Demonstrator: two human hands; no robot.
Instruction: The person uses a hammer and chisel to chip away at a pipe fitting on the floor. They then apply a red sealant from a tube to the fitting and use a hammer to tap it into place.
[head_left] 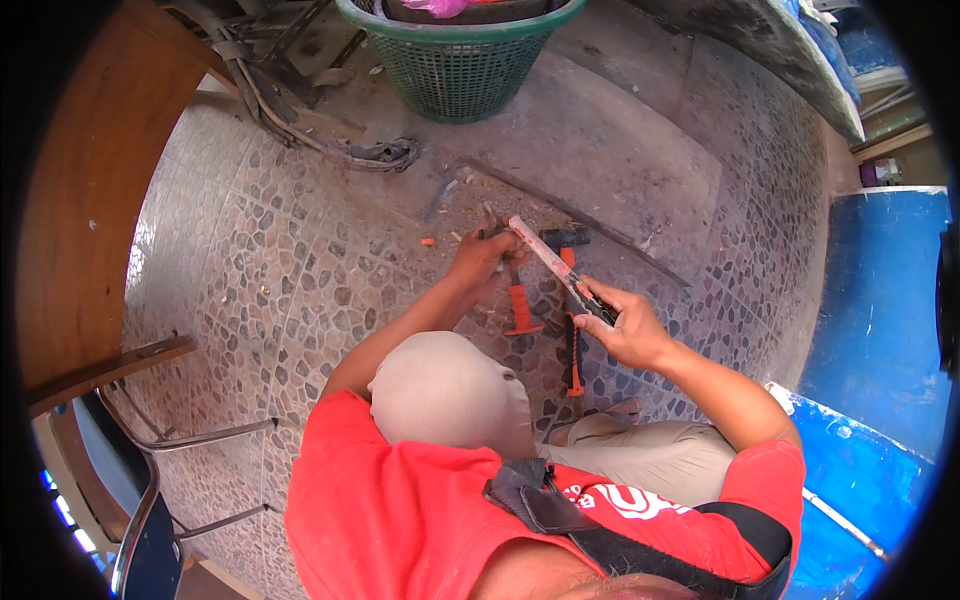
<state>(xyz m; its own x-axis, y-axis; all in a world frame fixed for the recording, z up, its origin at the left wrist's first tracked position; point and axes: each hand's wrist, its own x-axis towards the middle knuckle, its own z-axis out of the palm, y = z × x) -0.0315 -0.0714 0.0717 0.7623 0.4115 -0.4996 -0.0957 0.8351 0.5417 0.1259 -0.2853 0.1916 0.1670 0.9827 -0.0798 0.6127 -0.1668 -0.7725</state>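
My left hand [484,255] is closed around a slim greyish piece [488,212] that pokes up past the fingers; its exact kind is unclear. In my right hand [630,328] is a long narrow tool [541,249] with a whitish, stained shaft and a black-and-red handle. The tool's far end reaches up beside my left fingers; whether they touch cannot be told. Below my left hand, a chisel [519,305] with an orange guarded grip lies on the floor. A hammer [570,238] with a dark head and orange-black handle lies to its right, partly behind the long tool.
Ahead stands a green plastic basket [455,75]. Rubble [500,195] and a dark strip [575,210] lie on the floor beyond my hands. Cables [340,145] trail at upper left. A wooden panel [110,180] and metal-legged chair [150,480] are left; blue panels [880,290] are right.
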